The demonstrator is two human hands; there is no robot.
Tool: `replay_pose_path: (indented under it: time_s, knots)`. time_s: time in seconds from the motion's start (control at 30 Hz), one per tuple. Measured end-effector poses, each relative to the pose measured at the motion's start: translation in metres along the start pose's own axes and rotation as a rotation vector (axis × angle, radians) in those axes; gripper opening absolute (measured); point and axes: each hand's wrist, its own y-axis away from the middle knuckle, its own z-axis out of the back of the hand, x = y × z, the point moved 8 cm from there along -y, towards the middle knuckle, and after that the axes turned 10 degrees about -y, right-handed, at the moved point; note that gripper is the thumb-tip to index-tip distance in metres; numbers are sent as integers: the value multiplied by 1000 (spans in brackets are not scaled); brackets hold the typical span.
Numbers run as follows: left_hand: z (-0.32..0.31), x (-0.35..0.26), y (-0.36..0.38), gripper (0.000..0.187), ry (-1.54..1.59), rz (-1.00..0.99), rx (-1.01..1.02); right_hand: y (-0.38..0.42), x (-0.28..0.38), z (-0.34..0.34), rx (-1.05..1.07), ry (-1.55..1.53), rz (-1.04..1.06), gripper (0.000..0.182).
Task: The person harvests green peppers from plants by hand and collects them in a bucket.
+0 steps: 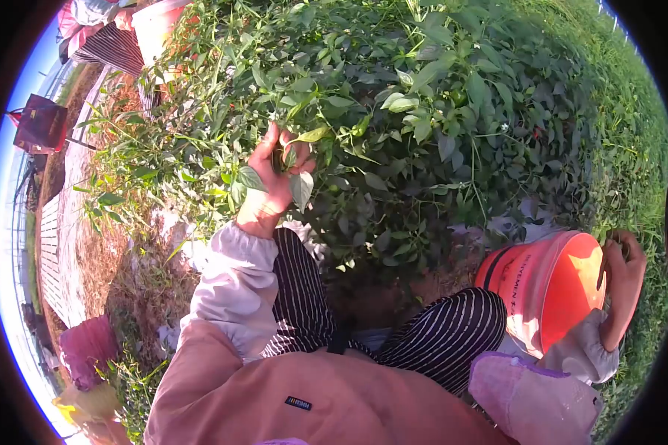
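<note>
Left hand [273, 180] mid-frame, fingers clenched among leaves of bush [393, 111]. Right hand [622, 285] far right, fingers gripping bucket [545, 285] rim.

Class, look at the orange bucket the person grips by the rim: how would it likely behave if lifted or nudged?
The orange bucket looks like thin plastic, so probably light and slightly flexible. The right hand holds its rim while it leans, suggesting it tips easily. Its round wall would likely roll if dropped sideways.
</note>
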Motion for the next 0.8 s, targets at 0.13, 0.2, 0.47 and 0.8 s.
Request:
replay_pose_path:
  time_s: [0.13,0.2,0.47,0.8]
  knots:
    - [2,5,5,38,-29,39,-102,12,-12,-19,16,780,391,32]
    - [0,10,6,38,-4,68,-69,18,47,-78,-10,561,630,29]
    - [-2,11,14,40,-30,41,-11,5,150,-378,364,22,1148,16]
    - [-7,30,21,38,-23,118,-17,18,130,-379,665,291,771,15]
